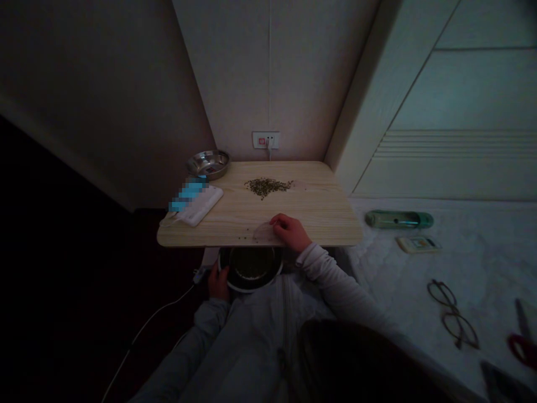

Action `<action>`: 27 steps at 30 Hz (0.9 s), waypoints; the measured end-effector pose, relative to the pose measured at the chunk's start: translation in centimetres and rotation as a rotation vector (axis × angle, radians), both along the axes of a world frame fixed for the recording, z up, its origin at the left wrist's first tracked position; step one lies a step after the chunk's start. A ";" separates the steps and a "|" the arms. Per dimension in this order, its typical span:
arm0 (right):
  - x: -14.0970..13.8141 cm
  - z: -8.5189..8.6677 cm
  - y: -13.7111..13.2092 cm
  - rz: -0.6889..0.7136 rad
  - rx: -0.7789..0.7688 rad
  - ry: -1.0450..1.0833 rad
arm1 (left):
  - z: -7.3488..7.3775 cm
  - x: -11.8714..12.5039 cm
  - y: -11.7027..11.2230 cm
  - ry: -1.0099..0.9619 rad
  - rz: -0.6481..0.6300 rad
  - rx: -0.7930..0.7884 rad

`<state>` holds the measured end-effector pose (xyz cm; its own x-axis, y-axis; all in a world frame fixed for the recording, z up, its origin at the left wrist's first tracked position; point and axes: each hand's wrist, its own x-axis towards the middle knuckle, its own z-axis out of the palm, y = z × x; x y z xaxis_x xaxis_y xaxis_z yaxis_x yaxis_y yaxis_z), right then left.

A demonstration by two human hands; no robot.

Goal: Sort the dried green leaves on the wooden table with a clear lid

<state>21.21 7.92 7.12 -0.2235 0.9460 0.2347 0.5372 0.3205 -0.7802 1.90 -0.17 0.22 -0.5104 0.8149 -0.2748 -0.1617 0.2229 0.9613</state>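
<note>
My right hand (292, 233) is over the front edge of the wooden table (327, 212), fingers closed on a thin, see-through sheet (264, 232) that lies low against the tabletop. A few loose green beans (245, 238) are left of this sheet. Farther back spreads a pile of small dark-green beans (266, 186), seemingly mung beans. Below the table edge, my left hand (218, 284) grips the left side of a dark round bowl with a white rim (250, 290). Dark contents with some pale bits show inside it, too dim to name.
A steel basin (208, 164) stands at the table's back left, near a white power bank (202, 206) and a blurred blue screen (188, 193). A wall socket (265, 140) is behind. On the white bedding at right lie a green bottle (398, 219), a phone-like object (418, 244) and glasses (453, 313).
</note>
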 end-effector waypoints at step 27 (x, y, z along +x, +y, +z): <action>0.0 -0.2 0.0 -0.208 0.026 -0.041 | 0.5 0.1 0.0 -0.002 0.016 -0.013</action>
<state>21.17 7.95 6.91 -0.0337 0.9666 0.2542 0.6247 0.2189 -0.7496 2.01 -0.13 0.72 -0.5223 0.8033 -0.2862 -0.1674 0.2325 0.9581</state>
